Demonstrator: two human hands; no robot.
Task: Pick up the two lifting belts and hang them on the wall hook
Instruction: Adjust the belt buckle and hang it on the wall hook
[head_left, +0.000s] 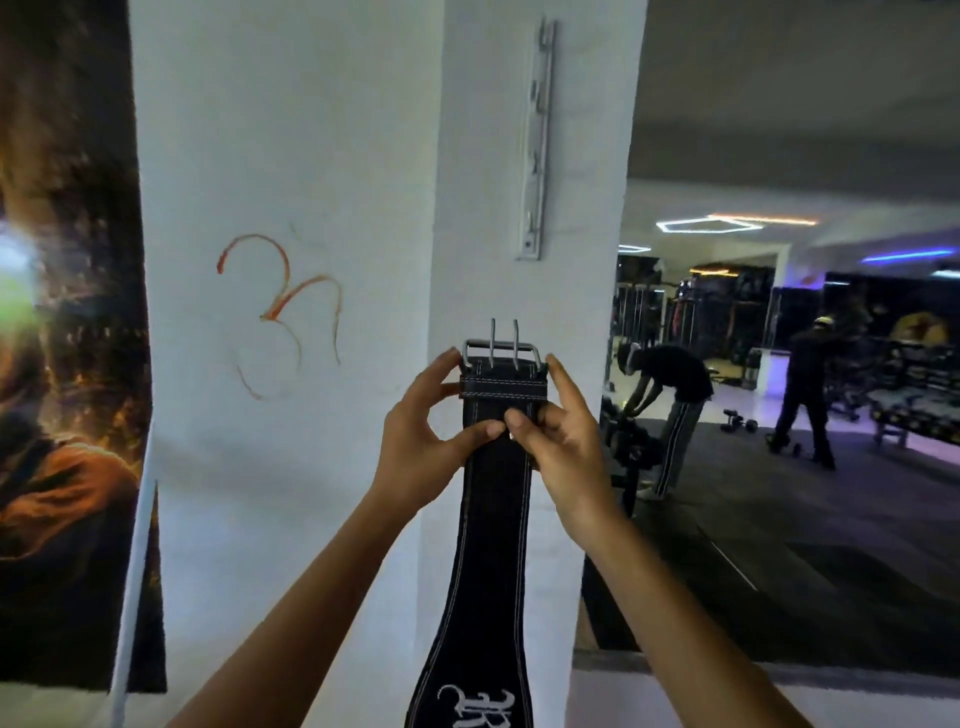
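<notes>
A black lifting belt (488, 525) with white stitching hangs straight down in front of a white pillar. Its metal two-prong buckle (503, 349) points up at the top end. My left hand (421, 441) pinches the belt just below the buckle from the left. My right hand (558, 434) grips the same spot from the right. A vertical metal hook rail (537, 150) is fixed to the pillar above the buckle, with a gap between them. Only one belt is in view.
A white pillar (291, 156) with an orange painted symbol (283, 306) fills the middle. A dark poster (67, 338) hangs at left. At right a mirror or opening shows the gym floor with two people (670, 410), dumbbells (737, 420) and benches.
</notes>
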